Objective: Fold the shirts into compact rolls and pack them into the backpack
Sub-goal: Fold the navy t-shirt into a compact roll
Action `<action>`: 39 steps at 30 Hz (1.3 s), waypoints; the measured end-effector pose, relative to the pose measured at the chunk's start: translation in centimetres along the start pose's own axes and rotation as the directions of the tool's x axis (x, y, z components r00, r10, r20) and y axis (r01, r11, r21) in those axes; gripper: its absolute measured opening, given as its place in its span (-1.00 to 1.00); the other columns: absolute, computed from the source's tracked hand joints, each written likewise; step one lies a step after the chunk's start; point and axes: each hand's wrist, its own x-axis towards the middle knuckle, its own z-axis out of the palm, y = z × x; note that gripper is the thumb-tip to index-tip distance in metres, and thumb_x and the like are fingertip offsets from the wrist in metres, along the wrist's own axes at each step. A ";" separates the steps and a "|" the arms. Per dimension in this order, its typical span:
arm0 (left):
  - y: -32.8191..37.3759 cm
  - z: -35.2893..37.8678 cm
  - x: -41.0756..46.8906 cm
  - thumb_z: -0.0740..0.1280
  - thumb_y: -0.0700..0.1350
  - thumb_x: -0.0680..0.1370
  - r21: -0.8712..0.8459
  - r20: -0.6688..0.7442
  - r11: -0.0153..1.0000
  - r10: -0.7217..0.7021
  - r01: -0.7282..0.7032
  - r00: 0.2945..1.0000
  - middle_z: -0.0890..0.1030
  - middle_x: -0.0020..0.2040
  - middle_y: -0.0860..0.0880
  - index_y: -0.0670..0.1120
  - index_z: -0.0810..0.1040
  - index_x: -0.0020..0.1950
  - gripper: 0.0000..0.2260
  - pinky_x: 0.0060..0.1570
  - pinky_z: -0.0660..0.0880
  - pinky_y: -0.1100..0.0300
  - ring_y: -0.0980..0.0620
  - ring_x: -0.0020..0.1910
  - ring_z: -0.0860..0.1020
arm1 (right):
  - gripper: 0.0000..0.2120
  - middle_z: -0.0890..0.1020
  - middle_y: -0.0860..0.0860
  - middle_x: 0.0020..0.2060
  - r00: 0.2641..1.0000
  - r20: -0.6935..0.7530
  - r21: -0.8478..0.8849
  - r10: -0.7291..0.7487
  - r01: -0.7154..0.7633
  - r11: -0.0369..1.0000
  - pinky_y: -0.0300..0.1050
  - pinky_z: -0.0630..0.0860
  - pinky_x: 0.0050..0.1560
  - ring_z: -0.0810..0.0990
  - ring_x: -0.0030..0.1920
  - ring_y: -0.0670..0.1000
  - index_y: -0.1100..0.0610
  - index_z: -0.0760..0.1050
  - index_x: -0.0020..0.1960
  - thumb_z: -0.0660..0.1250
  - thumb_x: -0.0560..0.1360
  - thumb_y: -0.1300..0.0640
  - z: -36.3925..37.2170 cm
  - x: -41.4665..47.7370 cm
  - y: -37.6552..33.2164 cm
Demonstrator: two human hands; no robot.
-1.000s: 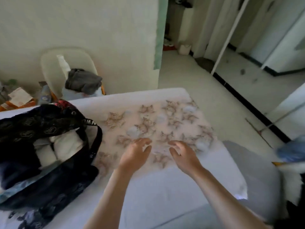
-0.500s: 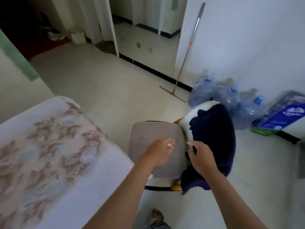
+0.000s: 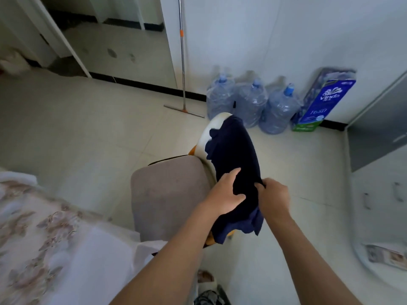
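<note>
Gripping one navy shirt [image 3: 235, 150]: left hand [image 3: 223, 195], right hand [image 3: 274, 200]; three jugs [image 3: 252, 104].

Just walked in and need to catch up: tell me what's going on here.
A person is taking hold of a dark navy shirt draped over the white back of a chair. The left hand grips the cloth from the seat side, and the right hand pinches a fold beside it. The shirt is not yet rolled, and the backpack is out of view. A bed with a flowered sheet lies at the left.
</note>
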 end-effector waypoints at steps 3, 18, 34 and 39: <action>1.0 -0.6 0.2 0.51 -0.06 0.41 -0.003 0.058 0.994 0.109 -0.109 0.992 0.08 0.53 0.21 0.38 -0.14 0.52 -0.02 0.39 0.30 0.09 0.12 0.46 0.19 | -0.88 0.61 -0.05 -0.27 0.983 -0.046 -0.004 -0.180 0.180 0.984 -0.08 0.44 -0.24 0.56 -0.24 0.05 0.01 0.54 -0.05 0.26 0.60 0.03 -1.8 -0.5 -1.1; -1.3 -14.0 -7.6 0.28 -0.20 0.59 -0.047 -0.417 0.994 0.068 -0.096 0.906 0.59 0.10 0.22 0.26 0.45 0.20 -0.65 0.09 0.47 0.28 0.29 0.07 0.54 | -0.88 0.59 -0.07 0.20 0.824 0.303 -0.064 -0.480 0.520 0.852 0.18 0.12 0.48 0.42 0.38 0.07 -0.16 0.51 0.11 0.30 0.58 -0.09 1.8 0.5 -9.4; -17.5 -28.1 -41.4 0.18 -0.20 0.55 -0.199 -0.817 0.930 -0.331 0.308 0.472 0.50 0.08 -0.06 0.10 0.27 0.37 -0.58 -0.05 0.38 0.06 -0.10 -0.02 0.48 | -0.81 0.64 -0.12 -0.18 0.337 0.621 0.410 -0.708 0.629 0.660 -0.12 0.45 -0.08 0.59 -0.11 -0.06 -0.02 0.60 -0.06 0.25 0.47 0.19 13.0 -26.1 -35.6; -29.1 -25.9 -53.1 0.17 -0.25 0.56 -0.372 -0.786 0.835 -0.516 0.405 0.341 0.47 0.20 -0.11 0.07 0.12 0.49 -0.46 0.02 0.53 -0.07 -0.13 0.04 0.51 | -0.61 0.55 -0.06 0.24 0.194 0.605 0.138 -0.773 0.930 0.341 -0.04 0.44 0.24 0.52 0.22 0.04 -0.07 0.44 0.32 0.19 0.53 0.21 22.5 -36.7 -37.0</action>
